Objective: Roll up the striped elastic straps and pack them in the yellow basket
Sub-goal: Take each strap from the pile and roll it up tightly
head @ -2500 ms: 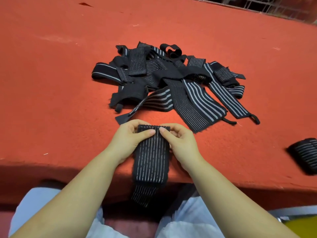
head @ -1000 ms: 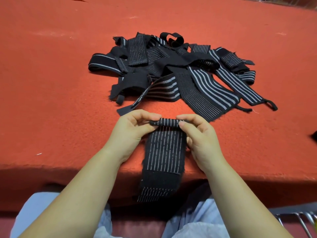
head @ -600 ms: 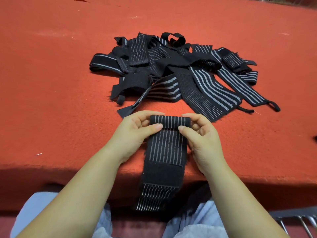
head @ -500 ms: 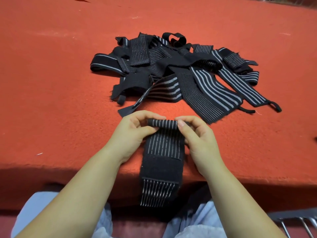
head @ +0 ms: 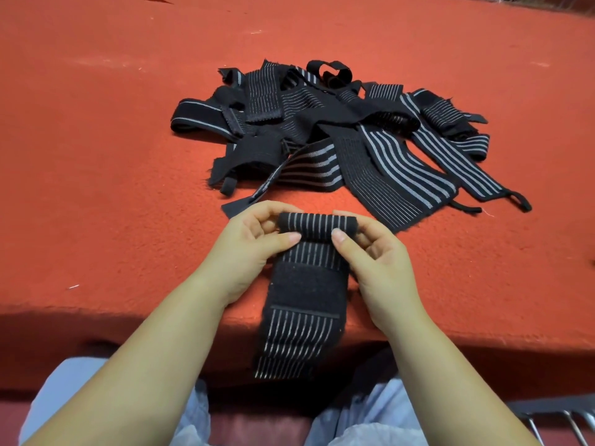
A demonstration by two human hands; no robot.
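A black elastic strap with thin white stripes (head: 306, 284) lies at the near edge of the table, its far end wound into a small tight roll (head: 317, 224) and its near end hanging over the edge toward the person's lap. The left hand (head: 254, 249) pinches the roll's left end, thumb on the near side and fingers curled behind it; the right hand (head: 375, 255) does the same at the right end. A plain black fastening patch (head: 306, 289) sits just ahead of the roll on the flat part.

To roll well, I judge both thumbs should push evenly so the edges stay flush and the roll does not cone, keeping the flat part taut as the stiffer patch goes under.

Just beyond the hands, a tangled heap of more black striped straps (head: 338, 133) waits unrolled. Everything rests on a red felt-like table covering (head: 112, 172). The yellow basket is not in view. Metal bars (head: 566, 423) show at the near right corner.
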